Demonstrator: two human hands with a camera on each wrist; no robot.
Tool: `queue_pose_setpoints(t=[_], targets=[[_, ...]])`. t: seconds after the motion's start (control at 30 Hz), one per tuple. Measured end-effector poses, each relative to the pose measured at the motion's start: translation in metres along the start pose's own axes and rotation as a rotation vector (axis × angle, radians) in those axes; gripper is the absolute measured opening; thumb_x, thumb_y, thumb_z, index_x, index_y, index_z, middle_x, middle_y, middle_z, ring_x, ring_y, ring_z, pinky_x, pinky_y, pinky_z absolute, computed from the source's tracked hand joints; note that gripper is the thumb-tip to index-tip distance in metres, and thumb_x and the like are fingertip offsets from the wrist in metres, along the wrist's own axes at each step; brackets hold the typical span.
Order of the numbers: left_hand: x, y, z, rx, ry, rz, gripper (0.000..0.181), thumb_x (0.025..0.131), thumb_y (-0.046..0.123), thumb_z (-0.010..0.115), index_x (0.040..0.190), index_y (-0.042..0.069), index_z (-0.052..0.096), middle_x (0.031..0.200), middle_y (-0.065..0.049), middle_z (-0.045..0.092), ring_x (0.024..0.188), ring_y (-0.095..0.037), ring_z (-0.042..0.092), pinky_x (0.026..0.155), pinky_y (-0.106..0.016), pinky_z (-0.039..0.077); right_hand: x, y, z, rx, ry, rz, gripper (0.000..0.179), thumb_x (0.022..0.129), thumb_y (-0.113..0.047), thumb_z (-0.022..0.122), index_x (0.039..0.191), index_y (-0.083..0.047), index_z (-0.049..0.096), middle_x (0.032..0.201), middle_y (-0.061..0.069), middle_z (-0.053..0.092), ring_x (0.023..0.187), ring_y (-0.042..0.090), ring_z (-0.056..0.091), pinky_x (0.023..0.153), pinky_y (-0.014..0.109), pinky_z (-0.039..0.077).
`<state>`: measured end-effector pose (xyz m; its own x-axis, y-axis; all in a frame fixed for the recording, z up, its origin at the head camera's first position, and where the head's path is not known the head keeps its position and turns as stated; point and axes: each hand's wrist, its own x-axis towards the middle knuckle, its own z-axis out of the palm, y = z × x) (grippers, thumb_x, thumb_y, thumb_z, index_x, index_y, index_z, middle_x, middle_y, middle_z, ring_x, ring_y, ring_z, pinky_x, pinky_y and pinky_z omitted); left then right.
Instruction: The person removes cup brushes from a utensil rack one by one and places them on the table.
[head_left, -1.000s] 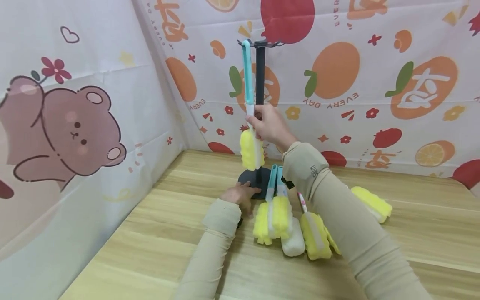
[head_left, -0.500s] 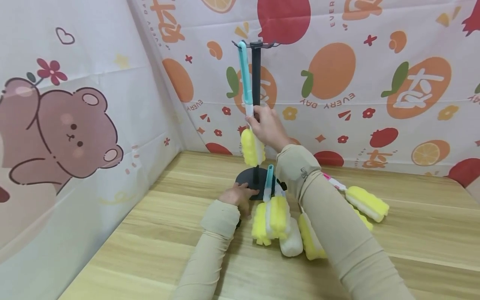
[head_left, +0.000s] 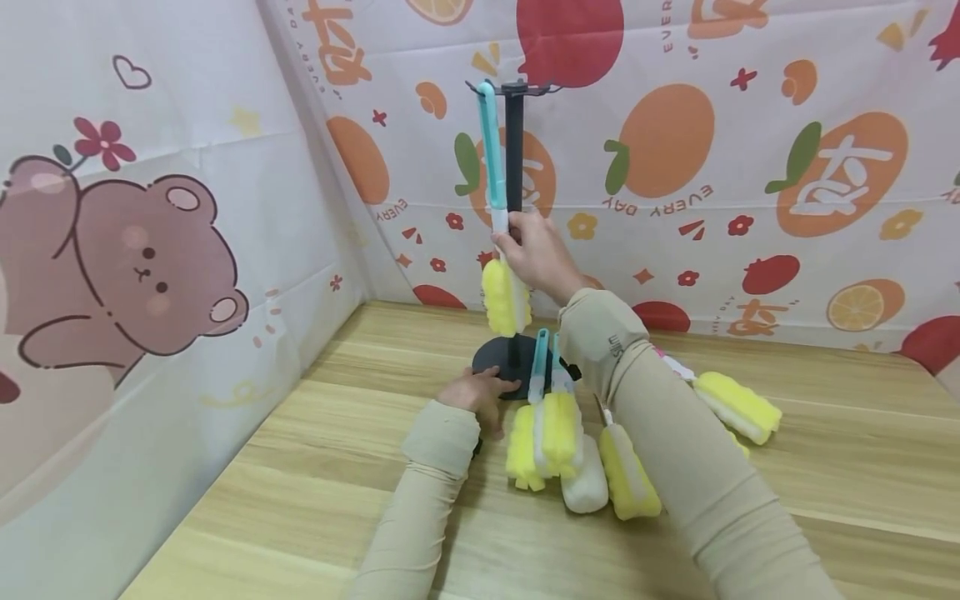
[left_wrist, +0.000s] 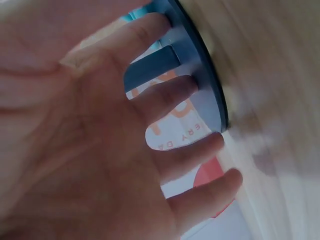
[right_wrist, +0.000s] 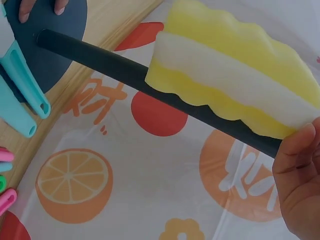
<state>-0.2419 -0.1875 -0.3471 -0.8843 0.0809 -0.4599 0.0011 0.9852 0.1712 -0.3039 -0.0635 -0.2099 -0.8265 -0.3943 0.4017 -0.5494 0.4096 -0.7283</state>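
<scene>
My right hand (head_left: 542, 257) pinches the white neck of a sponge bottle brush (head_left: 491, 150) between thumb and fingers. The brush hangs upright, its teal looped handle up at a hook on top of the black stand (head_left: 513, 150) and its yellow-and-white sponge head (right_wrist: 215, 65) pointing down beside the pole. Whether the loop sits fully over the hook is too small to tell. Low down, my left hand (head_left: 474, 393) rests its spread fingers on the stand's round base (head_left: 489, 354). In the left wrist view, two fingertips (left_wrist: 187, 84) touch that base (left_wrist: 202, 75).
Several more sponge brushes lie on the wooden table (head_left: 315, 467): teal-handled ones (head_left: 558, 433) against the base, a white-headed one (head_left: 587, 479), a yellow one (head_left: 630, 475) and another (head_left: 738, 408) beyond my right forearm. Printed cloth (head_left: 667, 250) hangs behind and at the left.
My right forearm has shifted slightly left, showing more of the pink-handled brush at the right. The head view has moved a little. Both hands keep their hold.
</scene>
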Motion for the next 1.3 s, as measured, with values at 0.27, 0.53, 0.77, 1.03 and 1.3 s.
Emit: queue_pose_setpoints(t=[0.27, 0.53, 0.77, 1.03, 1.3], targets=[[0.001, -0.003, 0.000, -0.008, 0.005, 0.031, 0.088, 0.082, 0.022, 0.087, 0.156, 0.032, 0.042, 0.167, -0.007, 0.021, 0.150, -0.041, 0.021, 0.106, -0.057, 0.040, -0.005, -0.005, -0.004, -0.011, 0.005, -0.007, 0.025, 0.105, -0.014, 0.057, 0.116, 0.007, 0.065, 0.098, 0.016, 0.056, 0.082, 0.026, 0.056, 0.075, 0.034, 0.051], [0.001, -0.004, 0.000, 0.003, 0.017, 0.029, 0.087, 0.082, 0.022, 0.088, 0.156, 0.032, 0.043, 0.167, -0.007, 0.023, 0.149, -0.043, 0.023, 0.104, -0.057, 0.042, -0.006, -0.010, -0.007, 0.008, 0.001, -0.029, 0.026, 0.105, -0.011, 0.057, 0.118, 0.009, 0.064, 0.097, 0.018, 0.063, 0.082, 0.028, 0.060, 0.080, 0.036, 0.055], [0.000, -0.003, 0.001, -0.009, 0.015, 0.018, 0.086, 0.082, 0.022, 0.088, 0.155, 0.035, 0.044, 0.167, -0.004, 0.022, 0.149, -0.042, 0.024, 0.101, -0.053, 0.045, -0.005, -0.015, -0.011, -0.072, -0.009, -0.071, 0.021, 0.104, -0.011, 0.058, 0.111, 0.008, 0.067, 0.091, 0.017, 0.065, 0.078, 0.028, 0.060, 0.074, 0.034, 0.051], [0.001, -0.003, 0.000, 0.007, 0.011, 0.012, 0.087, 0.083, 0.023, 0.087, 0.156, 0.035, 0.042, 0.167, -0.004, 0.021, 0.149, -0.042, 0.023, 0.102, -0.055, 0.044, -0.008, -0.017, -0.011, -0.068, -0.025, -0.041, 0.021, 0.104, -0.012, 0.058, 0.109, 0.007, 0.067, 0.089, 0.016, 0.060, 0.077, 0.027, 0.056, 0.069, 0.031, 0.048], [0.000, -0.002, -0.001, 0.011, 0.012, 0.005, 0.087, 0.082, 0.021, 0.087, 0.156, 0.036, 0.043, 0.167, -0.004, 0.022, 0.148, -0.041, 0.025, 0.101, -0.054, 0.045, -0.013, -0.011, -0.011, -0.051, -0.026, -0.037, 0.023, 0.104, -0.012, 0.058, 0.114, 0.007, 0.067, 0.092, 0.015, 0.054, 0.081, 0.026, 0.052, 0.070, 0.032, 0.045]])
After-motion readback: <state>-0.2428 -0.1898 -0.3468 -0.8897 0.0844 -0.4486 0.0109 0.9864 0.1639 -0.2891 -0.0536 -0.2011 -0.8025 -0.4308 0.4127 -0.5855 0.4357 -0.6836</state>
